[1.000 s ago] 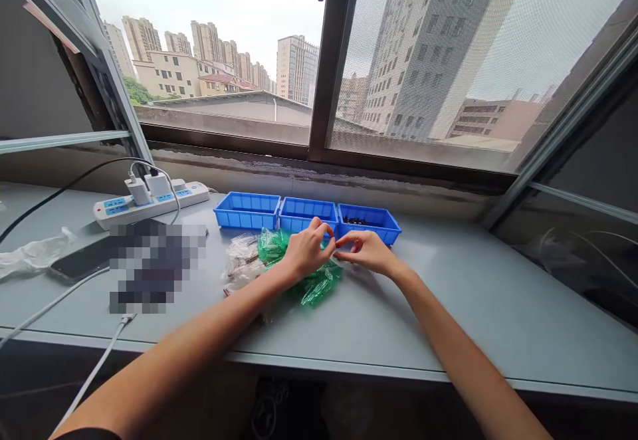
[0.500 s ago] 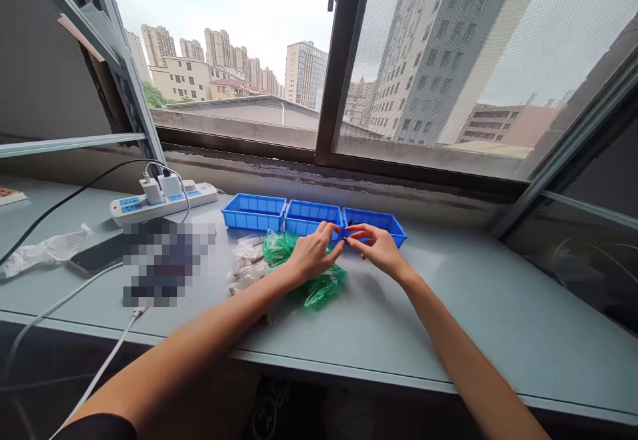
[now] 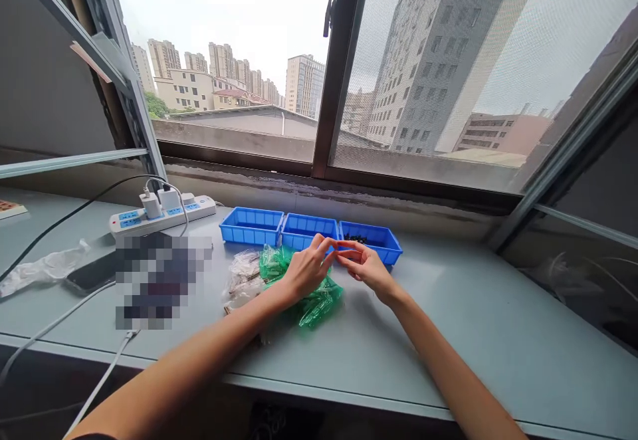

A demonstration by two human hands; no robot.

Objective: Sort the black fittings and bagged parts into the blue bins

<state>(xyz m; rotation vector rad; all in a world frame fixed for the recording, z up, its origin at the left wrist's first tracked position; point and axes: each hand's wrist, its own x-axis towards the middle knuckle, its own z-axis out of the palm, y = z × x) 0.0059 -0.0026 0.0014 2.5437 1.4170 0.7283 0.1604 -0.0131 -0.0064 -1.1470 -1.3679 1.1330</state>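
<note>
My left hand (image 3: 310,268) and my right hand (image 3: 366,268) meet at the fingertips above the table, in front of the blue bins. Both are closed in a pinch, and whatever lies between the fingers is too small to make out. Below my left hand lies a crumpled green plastic bag (image 3: 319,304), partly covered by it. Beside the green bag is a clear plastic bag (image 3: 244,277) with brownish contents. Behind my hands stand a left blue bin (image 3: 252,235), a middle blue bin (image 3: 299,227) and a right blue bin (image 3: 386,254) holding small dark pieces.
A white power strip (image 3: 164,217) with plugs stands at the back left. A dark phone (image 3: 92,274), a blurred-out object (image 3: 159,287), white cables (image 3: 107,367) and a crumpled clear wrapper (image 3: 47,267) lie on the left. The window sill (image 3: 239,177) runs behind the bins.
The view has tilted up slightly, so the scene sits lower. My hands stay pinched together, with the fingertips now touching more closely. More dark pieces show in the right bin.
</note>
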